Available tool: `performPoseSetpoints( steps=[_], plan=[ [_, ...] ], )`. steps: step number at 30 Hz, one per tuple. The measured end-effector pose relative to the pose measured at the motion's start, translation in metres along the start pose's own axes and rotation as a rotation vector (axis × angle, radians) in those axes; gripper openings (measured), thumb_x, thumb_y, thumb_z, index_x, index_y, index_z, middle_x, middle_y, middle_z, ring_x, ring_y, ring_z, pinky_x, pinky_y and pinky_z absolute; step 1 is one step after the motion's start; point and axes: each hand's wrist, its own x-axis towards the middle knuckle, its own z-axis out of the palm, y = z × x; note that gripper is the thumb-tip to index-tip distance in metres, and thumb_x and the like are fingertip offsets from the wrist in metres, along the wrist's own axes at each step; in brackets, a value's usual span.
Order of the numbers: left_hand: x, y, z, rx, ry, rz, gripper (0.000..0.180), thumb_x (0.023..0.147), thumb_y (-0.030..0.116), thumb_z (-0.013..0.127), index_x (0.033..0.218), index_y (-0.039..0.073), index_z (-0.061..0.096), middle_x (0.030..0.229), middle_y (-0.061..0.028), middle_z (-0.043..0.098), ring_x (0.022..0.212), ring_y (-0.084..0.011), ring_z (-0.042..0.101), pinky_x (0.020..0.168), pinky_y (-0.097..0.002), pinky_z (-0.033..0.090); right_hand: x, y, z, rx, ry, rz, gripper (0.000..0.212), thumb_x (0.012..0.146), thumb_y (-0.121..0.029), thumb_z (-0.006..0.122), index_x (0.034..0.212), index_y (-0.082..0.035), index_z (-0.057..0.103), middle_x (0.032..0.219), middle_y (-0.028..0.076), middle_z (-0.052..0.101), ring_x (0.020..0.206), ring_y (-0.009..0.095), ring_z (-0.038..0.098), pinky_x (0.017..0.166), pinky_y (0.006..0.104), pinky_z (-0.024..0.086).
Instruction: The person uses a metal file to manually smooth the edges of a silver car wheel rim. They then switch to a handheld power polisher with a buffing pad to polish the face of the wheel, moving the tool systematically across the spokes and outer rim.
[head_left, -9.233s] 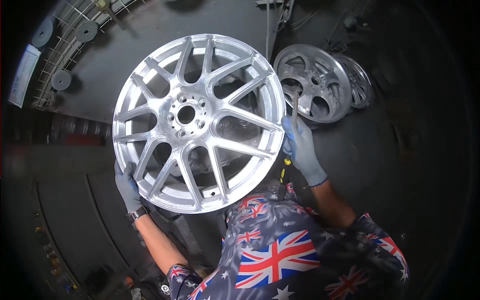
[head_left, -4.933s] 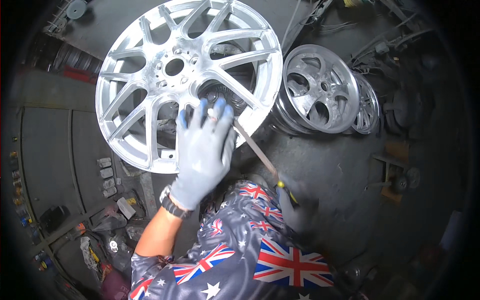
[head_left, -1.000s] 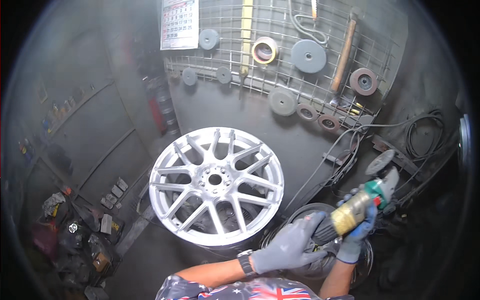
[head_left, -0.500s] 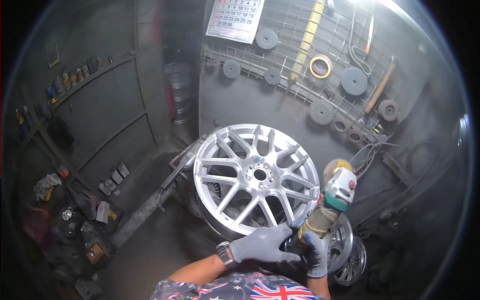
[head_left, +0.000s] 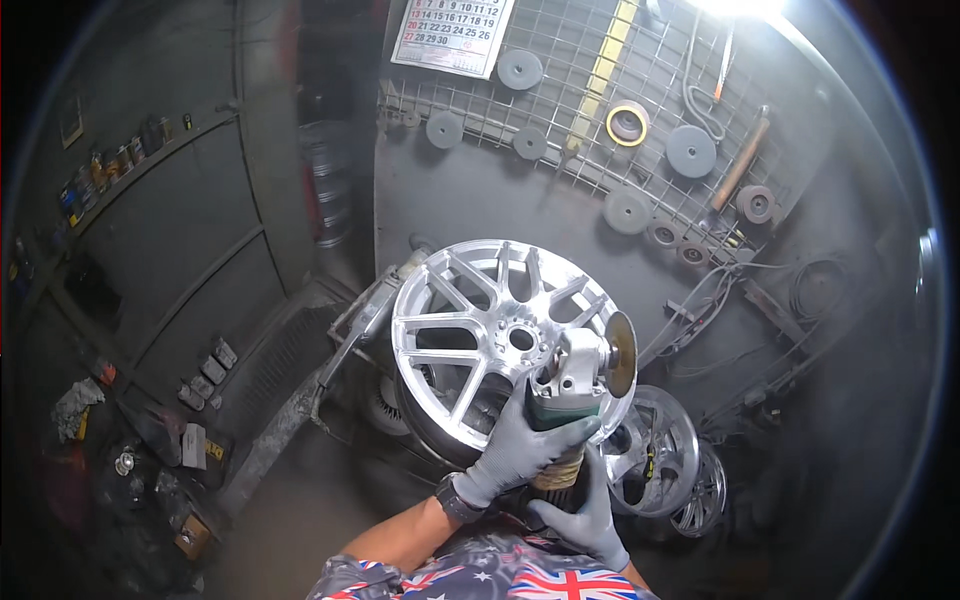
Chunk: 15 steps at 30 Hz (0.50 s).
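Note:
In front of me, a silver alloy wheel [head_left: 470,350] with many paired spokes sits tilted on a support. An angle grinder [head_left: 578,375] with a grey metal head and green body is held over the wheel's near right side. Its worn brown disc [head_left: 622,355] stands on edge, facing right. My left hand [head_left: 525,450], in a grey glove, wraps round the green body just behind the head. Lower down, my gloved right hand [head_left: 590,515] grips the rear of the grinder, which has tan wrapping. Part of the wheel's near right rim is hidden behind the tool.
More wheels [head_left: 685,440] lean at the right below the bench. A wire rack [head_left: 560,100] behind carries several grinding discs [head_left: 690,152] and a hammer [head_left: 740,165]. Cables [head_left: 700,310] hang at the right. A metal arm [head_left: 360,320] is left of the wheel; bottles line a shelf [head_left: 150,165].
The grinder has moved left over the wheel and turned so its disc faces right. My left hand has shifted forward onto the green body; my right hand moved left with the tool.

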Motion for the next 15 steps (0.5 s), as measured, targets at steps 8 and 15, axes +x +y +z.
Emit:
performPoseSetpoints(
  steps=[8,15],
  plan=[
    [0.007,0.008,-0.011,0.396,-0.110,0.404,0.133,0.076,0.028,0.095,0.167,0.003,0.003,0.168,-0.0237,0.019,0.155,-0.0331,0.027,0.126,-0.0452,0.027,0.018,0.007,0.020,0.106,-0.117,0.258,0.072,0.079,-0.010,0.090,0.138,0.001,0.051,0.129,0.013,0.068,0.116,0.020,0.068,0.103,0.0367,0.053],
    [0.001,0.022,-0.038,0.516,-0.149,0.379,0.117,0.072,0.027,0.094,0.163,0.003,0.025,0.161,-0.0233,0.033,0.151,-0.0343,0.035,0.124,-0.0457,0.030,0.045,-0.016,-0.010,-0.021,0.160,0.111,0.067,0.098,-0.041,0.071,0.142,0.007,0.052,0.127,0.017,0.069,0.117,0.025,0.067,0.103,0.0384,0.052]
  ],
)
